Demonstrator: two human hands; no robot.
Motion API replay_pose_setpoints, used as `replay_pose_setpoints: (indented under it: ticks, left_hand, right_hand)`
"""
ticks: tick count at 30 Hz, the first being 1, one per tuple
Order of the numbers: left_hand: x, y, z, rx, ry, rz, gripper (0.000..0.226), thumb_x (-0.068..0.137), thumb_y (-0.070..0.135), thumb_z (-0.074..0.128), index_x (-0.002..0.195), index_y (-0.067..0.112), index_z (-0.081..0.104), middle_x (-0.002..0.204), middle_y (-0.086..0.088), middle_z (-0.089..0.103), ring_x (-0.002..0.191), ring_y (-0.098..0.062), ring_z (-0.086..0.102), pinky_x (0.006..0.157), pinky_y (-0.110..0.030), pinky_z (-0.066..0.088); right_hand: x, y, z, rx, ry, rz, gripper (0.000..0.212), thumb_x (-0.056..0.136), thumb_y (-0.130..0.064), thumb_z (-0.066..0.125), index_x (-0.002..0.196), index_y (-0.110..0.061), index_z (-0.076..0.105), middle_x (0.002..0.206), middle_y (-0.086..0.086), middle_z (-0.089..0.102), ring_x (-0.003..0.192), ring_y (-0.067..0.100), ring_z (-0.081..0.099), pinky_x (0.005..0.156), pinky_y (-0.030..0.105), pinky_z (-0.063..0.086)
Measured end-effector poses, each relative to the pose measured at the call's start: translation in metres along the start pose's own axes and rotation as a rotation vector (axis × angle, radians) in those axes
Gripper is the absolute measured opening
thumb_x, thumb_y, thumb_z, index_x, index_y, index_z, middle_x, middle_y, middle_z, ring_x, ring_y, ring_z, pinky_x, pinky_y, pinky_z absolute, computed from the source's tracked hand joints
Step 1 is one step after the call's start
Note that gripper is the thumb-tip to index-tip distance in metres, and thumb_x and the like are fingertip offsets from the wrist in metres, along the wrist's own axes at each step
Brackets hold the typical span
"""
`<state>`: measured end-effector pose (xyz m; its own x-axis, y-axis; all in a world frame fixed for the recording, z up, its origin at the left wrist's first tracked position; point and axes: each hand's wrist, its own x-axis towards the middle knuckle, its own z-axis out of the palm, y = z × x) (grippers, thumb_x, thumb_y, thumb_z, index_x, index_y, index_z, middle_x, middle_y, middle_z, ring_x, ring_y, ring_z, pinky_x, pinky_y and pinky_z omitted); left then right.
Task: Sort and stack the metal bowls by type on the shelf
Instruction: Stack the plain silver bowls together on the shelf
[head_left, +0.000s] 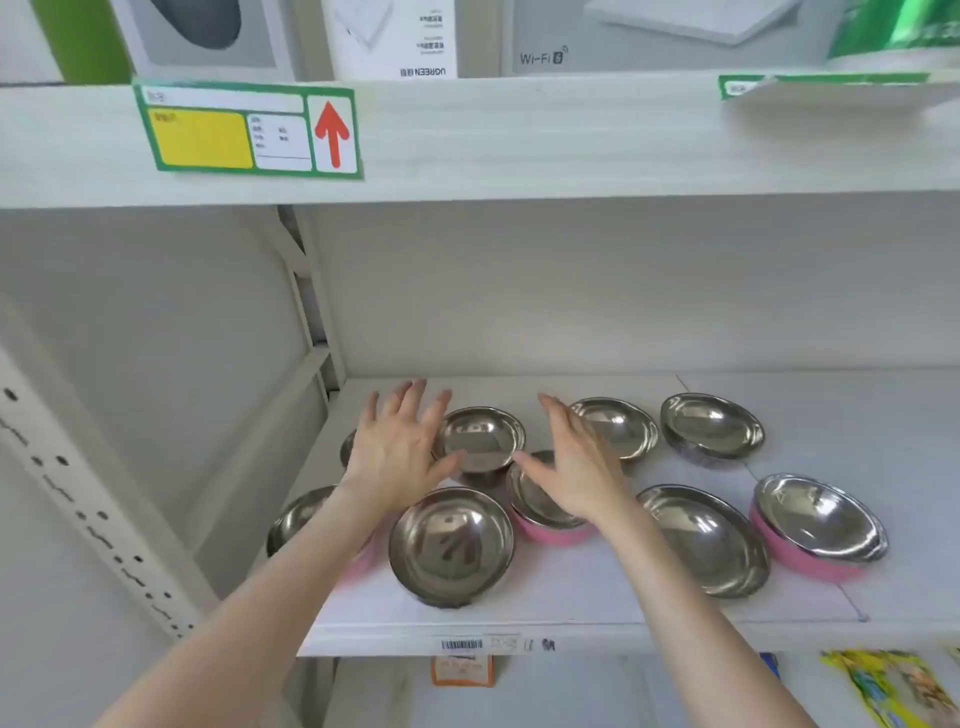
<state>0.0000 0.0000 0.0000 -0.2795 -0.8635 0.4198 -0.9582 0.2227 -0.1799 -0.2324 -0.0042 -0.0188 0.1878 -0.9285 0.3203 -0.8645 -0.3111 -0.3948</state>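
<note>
Both hands spread wide, flanking bowl

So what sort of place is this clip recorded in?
Probably a shop aisle or stockroom: white shelving carrying a green-bordered price label with a red arrow, a barcode sticker on the lower shelf edge, and boxed Wi-Fi electronics above the loose steel bowls.

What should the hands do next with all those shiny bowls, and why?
Probably close both hands on the plain steel bowl between them and lift it. The left hand and right hand flank it with fingers spread, holding nothing, and no bowls look stacked yet.
</note>
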Motion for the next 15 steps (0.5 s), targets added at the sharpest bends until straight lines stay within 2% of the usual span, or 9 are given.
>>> replay_pose_setpoints:
  ticks: [3,5,10,12,15]
  left_hand:
    - [0.034,-0.017,0.021,-0.014,-0.104,-0.022,0.078,0.086,0.069,0.037,0.148,0.022,0.027,0.150,-0.012,0.037,0.135,-0.032,0.035,0.109,-0.052,0.027]
    - [0.055,-0.028,0.037,-0.140,-0.202,-0.067,0.080,0.085,0.071,0.036,0.148,0.023,0.025,0.148,-0.010,0.040,0.133,-0.031,0.037,0.107,-0.050,0.030]
    - [0.097,-0.051,0.078,-0.444,-0.618,-0.127,0.088,0.082,0.075,0.041,0.149,0.021,0.025,0.147,-0.009,0.045,0.132,-0.029,0.043,0.105,-0.043,0.037]
    - [0.106,-0.055,0.092,-0.491,-0.727,-0.109,0.089,0.081,0.076,0.042,0.148,0.019,0.028,0.145,-0.009,0.047,0.129,-0.027,0.046,0.103,-0.037,0.038]
    - [0.112,-0.055,0.110,-0.475,-0.773,-0.056,0.077,0.082,0.073,0.045,0.135,0.018,0.046,0.133,-0.008,0.056,0.114,-0.025,0.053,0.089,-0.033,0.040]
  right_hand:
    - [0.034,0.007,0.017,0.153,-0.043,0.114,0.078,0.087,-0.053,0.056,0.149,-0.018,0.024,0.154,0.008,0.035,0.139,0.029,0.036,0.111,0.043,0.034]
    - [0.058,0.012,0.026,0.201,-0.120,0.217,0.076,0.087,-0.052,0.057,0.148,-0.020,0.025,0.152,0.008,0.038,0.137,0.030,0.040,0.109,0.042,0.037]
    - [0.099,0.029,0.048,0.229,-0.381,0.358,0.078,0.084,-0.054,0.061,0.147,-0.018,0.031,0.149,0.008,0.043,0.132,0.026,0.046,0.094,0.031,0.037]
    - [0.110,0.034,0.056,0.228,-0.468,0.386,0.078,0.084,-0.053,0.062,0.145,-0.014,0.035,0.148,0.008,0.044,0.130,0.025,0.047,0.092,0.030,0.037]
    - [0.118,0.038,0.065,0.219,-0.539,0.407,0.063,0.082,-0.050,0.066,0.130,-0.012,0.051,0.133,0.007,0.056,0.109,0.021,0.055,0.083,0.030,0.041]
